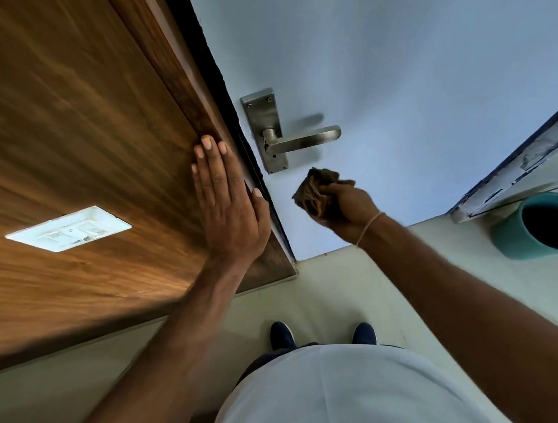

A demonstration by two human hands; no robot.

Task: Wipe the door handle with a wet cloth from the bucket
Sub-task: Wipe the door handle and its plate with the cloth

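Left hand [226,199] flat on wood, right hand [345,204] clutching seemingly damp cloth [313,190]; handle [301,140] pointing right

The handle [301,140] is a brushed-metal lever on a tall backplate, fixed to the pale door near its edge, the lever level and pointing away from that edge. The cloth [316,190] is brown and crumpled, bunched just below the handle, apart from it. The bucket [544,224] is teal, standing on the floor by the door's foot.
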